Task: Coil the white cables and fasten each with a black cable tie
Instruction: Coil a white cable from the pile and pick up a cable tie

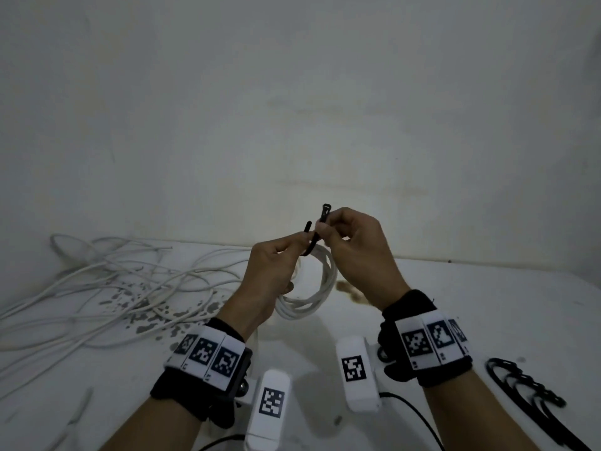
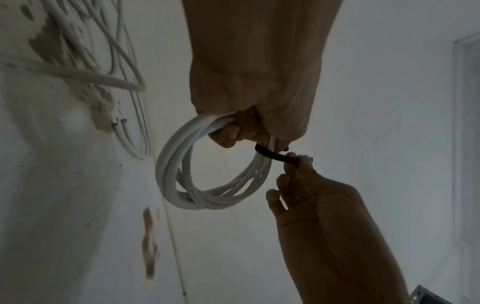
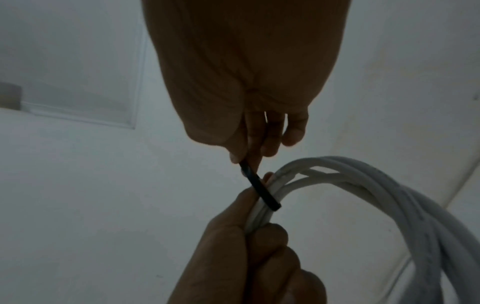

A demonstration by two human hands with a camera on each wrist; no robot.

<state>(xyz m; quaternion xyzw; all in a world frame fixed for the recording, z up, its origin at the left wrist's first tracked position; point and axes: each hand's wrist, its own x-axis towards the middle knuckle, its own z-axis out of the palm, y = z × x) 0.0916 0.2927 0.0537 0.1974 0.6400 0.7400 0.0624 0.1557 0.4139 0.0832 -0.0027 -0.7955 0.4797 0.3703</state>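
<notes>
Hands meet above the white bench [image 1: 455, 304], both raised off its surface. Left hand [image 1: 270, 271] has its fingers [image 2: 228, 131] curled round a coiled white cable [image 2: 182, 164], gripping the bundle at the top so the loop hangs below the fist. Right hand [image 1: 354, 249] pinches a black cable tie [image 1: 317, 237] between thumb and fingers [image 3: 270, 133]; the tie crosses the coil's strands just beside the left hand's grip, its two ends poking up above the knuckles. On the bench's far left lies a loose tangle of white cables [image 1: 113, 281] over patches of chipped paint. Near the right edge sits a small heap of spare black ties [image 1: 527, 388]. Both wrists carry black bands with patterned markers.
</notes>
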